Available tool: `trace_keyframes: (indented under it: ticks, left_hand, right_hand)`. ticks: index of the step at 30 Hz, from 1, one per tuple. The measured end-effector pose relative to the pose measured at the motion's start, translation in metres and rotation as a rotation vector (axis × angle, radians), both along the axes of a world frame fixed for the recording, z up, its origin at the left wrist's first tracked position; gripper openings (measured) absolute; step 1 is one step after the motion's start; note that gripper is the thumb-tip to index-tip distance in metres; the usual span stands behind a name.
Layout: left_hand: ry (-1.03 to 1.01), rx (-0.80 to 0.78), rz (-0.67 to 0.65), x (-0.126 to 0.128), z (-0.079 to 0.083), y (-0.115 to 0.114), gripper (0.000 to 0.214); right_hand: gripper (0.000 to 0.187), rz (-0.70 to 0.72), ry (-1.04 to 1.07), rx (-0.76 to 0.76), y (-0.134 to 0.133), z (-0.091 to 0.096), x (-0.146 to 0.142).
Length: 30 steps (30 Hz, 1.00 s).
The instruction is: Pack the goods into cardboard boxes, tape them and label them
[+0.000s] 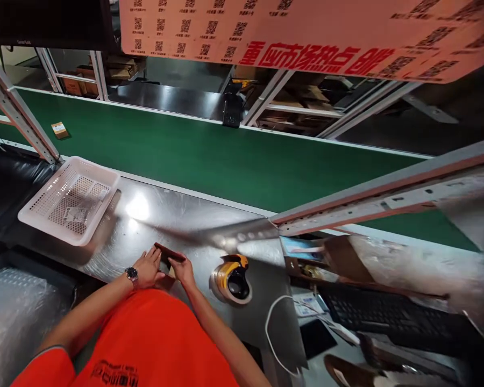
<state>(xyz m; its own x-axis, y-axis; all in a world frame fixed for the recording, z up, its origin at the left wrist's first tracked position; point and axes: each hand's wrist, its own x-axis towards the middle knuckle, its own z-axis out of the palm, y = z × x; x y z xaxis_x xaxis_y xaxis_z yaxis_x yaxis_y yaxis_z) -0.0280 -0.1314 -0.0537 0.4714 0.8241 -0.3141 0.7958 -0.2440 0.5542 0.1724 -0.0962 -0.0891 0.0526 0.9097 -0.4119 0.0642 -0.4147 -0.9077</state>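
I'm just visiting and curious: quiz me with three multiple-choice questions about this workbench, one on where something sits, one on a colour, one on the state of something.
1. Where is the white basket?
A. On the metal table, to the person's left
B. On the green belt
C. On the keyboard

2. What colour is the conveyor belt?
A. Blue
B. Green
C. Grey

3. What are the left hand and right hand doing?
A. Resting apart, holding nothing
B. Both on a small dark flat item
C. Typing on the keyboard

Answers:
1 A: the basket rests on the steel surface at the left edge.
2 B: the long belt behind the table is plainly green.
3 B: both hands meet at the dark item on the table; the exact grip is too small to tell.
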Motion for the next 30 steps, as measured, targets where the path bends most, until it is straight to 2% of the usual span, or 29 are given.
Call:
trace_keyframes:
  ticks: [2, 4, 6, 10, 12, 13, 15, 18, 21, 25, 27, 30]
  left_hand:
    - [0.004, 0.035, 0.064, 0.005, -0.003, 0.006, 0.049]
    - [-0.015, 0.065, 0.184, 0.010, -0.007, 0.014, 0.032]
    - [-0.031, 0.077, 0.318, 0.013, -0.014, 0.020, 0.030]
    - [-0.142, 0.030, 0.599, 0.008, -0.031, 0.025, 0.071]
    - [-0.201, -0.019, 0.694, 0.002, -0.037, 0.025, 0.091]
    - [-0.220, -0.033, 0.711, 0.000, -0.038, 0.025, 0.094]
    - [-0.255, -0.047, 0.712, -0.004, -0.039, 0.025, 0.083]
    - [-0.301, -0.135, 0.762, -0.008, -0.034, 0.025, 0.049]
    - [-0.297, -0.249, 0.810, -0.010, -0.028, 0.026, 0.043]
    - [-0.291, -0.342, 0.836, -0.011, -0.021, 0.029, 0.051]
    - [-0.295, -0.369, 0.851, -0.011, -0.016, 0.032, 0.057]
    - [-0.306, -0.393, 0.852, -0.008, -0.010, 0.036, 0.059]
  right_hand:
    - [0.064, 0.015, 0.010, -0.011, 0.003, 0.002, 0.002]
    - [0.070, 0.048, 0.025, -0.030, 0.004, 0.007, 0.009]
    - [0.077, 0.090, 0.058, -0.061, 0.002, 0.012, 0.018]
    - [0.088, 0.058, 0.126, -0.100, -0.009, 0.013, 0.025]
    - [0.087, 0.018, 0.131, -0.097, -0.016, 0.008, 0.025]
    - [0.087, 0.006, 0.136, -0.094, -0.019, 0.005, 0.025]
    - [0.086, -0.007, 0.162, -0.089, -0.024, 0.000, 0.025]
    - [0.082, -0.018, 0.191, -0.090, -0.025, -0.003, 0.023]
    - [0.085, 0.028, 0.173, -0.090, -0.021, -0.001, 0.020]
    - [0.085, 0.029, -0.077, 0.030, -0.023, 0.005, 0.037]
    - [0.088, -0.068, -0.251, 0.097, -0.029, 0.007, 0.062]
    - [0.104, -0.287, -0.612, 0.175, -0.041, 0.005, 0.109]
